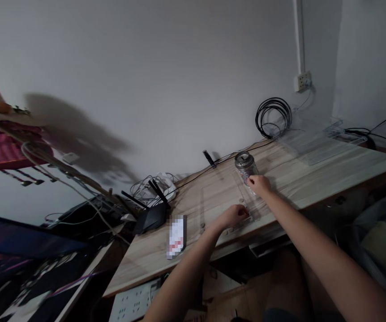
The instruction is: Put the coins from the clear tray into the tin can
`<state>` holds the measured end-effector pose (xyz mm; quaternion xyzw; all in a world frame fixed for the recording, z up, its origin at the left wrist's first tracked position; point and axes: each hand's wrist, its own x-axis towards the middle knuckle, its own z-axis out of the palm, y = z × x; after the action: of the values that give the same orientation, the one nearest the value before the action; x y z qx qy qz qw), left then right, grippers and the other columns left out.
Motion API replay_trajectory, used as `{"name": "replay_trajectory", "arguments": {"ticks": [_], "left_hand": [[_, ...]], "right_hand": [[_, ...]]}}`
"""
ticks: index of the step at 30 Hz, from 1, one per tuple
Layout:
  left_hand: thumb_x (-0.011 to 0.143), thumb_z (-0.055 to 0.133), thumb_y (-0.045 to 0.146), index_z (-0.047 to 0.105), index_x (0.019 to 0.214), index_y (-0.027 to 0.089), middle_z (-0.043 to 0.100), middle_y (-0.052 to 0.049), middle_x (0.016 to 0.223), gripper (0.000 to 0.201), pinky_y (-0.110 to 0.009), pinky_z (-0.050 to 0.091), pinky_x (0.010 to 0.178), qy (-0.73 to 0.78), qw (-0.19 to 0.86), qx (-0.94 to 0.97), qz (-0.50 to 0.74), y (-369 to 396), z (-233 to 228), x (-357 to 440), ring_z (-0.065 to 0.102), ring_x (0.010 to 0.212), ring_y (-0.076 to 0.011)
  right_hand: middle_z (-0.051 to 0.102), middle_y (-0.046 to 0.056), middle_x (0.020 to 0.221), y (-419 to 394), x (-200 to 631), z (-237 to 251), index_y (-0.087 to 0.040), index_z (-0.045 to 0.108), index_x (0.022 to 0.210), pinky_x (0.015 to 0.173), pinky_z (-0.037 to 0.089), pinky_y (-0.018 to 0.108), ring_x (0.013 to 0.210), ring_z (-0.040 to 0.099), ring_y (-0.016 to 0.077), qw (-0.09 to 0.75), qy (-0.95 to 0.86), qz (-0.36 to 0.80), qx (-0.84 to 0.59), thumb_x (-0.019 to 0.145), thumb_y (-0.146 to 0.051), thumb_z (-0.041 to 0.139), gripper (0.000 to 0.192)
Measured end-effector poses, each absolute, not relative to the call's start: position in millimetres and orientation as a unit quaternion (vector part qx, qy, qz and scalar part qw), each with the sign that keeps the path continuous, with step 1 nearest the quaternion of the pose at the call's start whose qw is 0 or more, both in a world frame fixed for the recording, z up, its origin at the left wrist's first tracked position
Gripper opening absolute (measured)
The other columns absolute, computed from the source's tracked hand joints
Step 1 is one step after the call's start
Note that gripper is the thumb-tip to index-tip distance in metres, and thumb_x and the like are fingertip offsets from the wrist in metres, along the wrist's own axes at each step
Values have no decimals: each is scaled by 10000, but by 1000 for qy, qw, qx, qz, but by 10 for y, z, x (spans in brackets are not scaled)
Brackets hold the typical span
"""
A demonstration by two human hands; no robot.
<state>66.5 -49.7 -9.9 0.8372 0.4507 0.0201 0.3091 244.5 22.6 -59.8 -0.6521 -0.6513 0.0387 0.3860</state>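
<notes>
Near the middle of the wooden desk stands a jar or can (244,162) with a silvery lid that has a dark slot in it. My right hand (260,185) is at its lower front side, fingers curled together; whether they touch the jar is unclear. Closer to the front edge, my left hand (235,215) is low over the desk with its fingers bent inward. What either hand holds, if anything, is hidden. Small round pieces, perhaps coins, lie around a clear, thin-edged sheet or tray; one round piece (202,226) is to the left.
Left of my hands lie a phone (177,237) and a black router (151,218) with cables behind it. A small black stick-like object (209,158) stands near the wall. Coiled black cable (258,118) and a clear plastic panel (334,150) are at the right.
</notes>
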Motion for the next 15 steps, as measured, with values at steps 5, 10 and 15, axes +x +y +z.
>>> {"name": "replay_trajectory", "arguments": {"ticks": [5,10,15], "left_hand": [[737,524,286,660,769,145,595,4,649,199,-225,350,575,442,332,833,-27,-428,-67,628,477,602,-116],[661,587,171,632,683,139,550,32,561,60,-225,349,550,449,432,782,-16,-387,-101,679,459,527,-92],[651,605,112,613,711,131,549,20,547,63,-222,410,532,514,590,570,249,-443,-129,514,484,467,-75]], "right_hand": [[680,68,754,235,2450,-601,-181,664,687,513,167,276,580,485,120,384,-649,44,-656,844,-379,385,376],[678,70,746,215,2466,-579,-177,668,688,512,199,270,586,503,127,381,-644,48,-662,842,-375,398,369],[679,62,866,91,2296,-289,-189,670,929,652,361,238,774,575,155,413,-724,23,-552,842,-282,438,265]]}}
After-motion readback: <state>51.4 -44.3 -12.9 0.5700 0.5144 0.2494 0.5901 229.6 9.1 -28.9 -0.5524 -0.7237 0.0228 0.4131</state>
